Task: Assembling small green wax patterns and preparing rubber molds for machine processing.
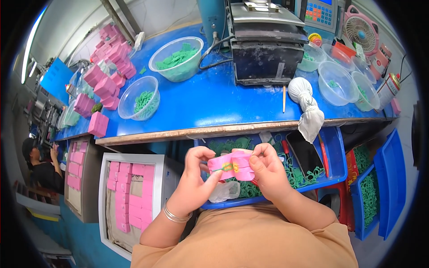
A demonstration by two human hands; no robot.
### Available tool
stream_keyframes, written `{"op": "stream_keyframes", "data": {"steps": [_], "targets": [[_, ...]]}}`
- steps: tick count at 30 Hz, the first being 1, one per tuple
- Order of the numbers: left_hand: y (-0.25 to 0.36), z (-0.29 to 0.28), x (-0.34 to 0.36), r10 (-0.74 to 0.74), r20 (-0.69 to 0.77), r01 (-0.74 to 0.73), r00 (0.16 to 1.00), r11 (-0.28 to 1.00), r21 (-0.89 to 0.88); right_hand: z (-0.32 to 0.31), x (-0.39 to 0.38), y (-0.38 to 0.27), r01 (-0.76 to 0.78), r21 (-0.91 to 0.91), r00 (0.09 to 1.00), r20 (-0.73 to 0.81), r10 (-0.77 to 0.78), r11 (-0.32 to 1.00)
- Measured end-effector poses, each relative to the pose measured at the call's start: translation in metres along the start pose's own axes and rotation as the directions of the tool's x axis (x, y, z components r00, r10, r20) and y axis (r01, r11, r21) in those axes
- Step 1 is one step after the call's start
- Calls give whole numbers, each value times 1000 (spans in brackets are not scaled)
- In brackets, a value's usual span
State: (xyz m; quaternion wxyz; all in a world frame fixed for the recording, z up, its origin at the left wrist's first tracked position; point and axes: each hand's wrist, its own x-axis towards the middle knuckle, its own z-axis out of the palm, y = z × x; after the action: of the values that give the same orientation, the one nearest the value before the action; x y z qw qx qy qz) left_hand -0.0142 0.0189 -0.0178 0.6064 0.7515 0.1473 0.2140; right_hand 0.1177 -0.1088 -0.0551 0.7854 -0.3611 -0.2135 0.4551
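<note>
In front of my body I hold a pink rubber mould (243, 166) spread apart, its inner faces marked with yellow. My left hand (196, 172) grips its left part, with the thumb near a thin green wax piece (222, 169) lying across the inner face. My right hand (269, 172) pinches the right part between thumb and fingers. Both hands are closed on the mould, above a blue tray (340, 156) of loose green wax pieces (248, 190). I cannot tell whether the left thumb touches the green piece.
On the blue bench (196, 107) stand clear bowls of green pieces (179, 58), stacked pink moulds (105, 87), a black machine (267, 60) and a tied white cloth pouch (306, 102). A phone (304, 152) lies in the tray. Another person (40, 165) sits far left.
</note>
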Motion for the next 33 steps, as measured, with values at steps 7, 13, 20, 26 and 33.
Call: {"op": "stream_keyframes", "data": {"steps": [7,13,20,26,33], "targets": [[15,11,-2,362,-17,-204,932,562,802,10,-4,1,170,-220,985,28,-168,960],[-1,3,-11,405,-110,-346,908,871,350,7,-3,3,53,-145,997,-48,-61,988],[-5,10,-11,-215,-24,123,976,647,-753,-8,2,1,223,-493,964,240,-115,841],[-5,27,-8,-208,25,144,978,581,-801,17,-6,-9,299,-660,948,286,-137,690],[-5,33,-12,-141,-110,53,984,817,-575,16,-5,-9,365,-676,926,334,-176,640]]}}
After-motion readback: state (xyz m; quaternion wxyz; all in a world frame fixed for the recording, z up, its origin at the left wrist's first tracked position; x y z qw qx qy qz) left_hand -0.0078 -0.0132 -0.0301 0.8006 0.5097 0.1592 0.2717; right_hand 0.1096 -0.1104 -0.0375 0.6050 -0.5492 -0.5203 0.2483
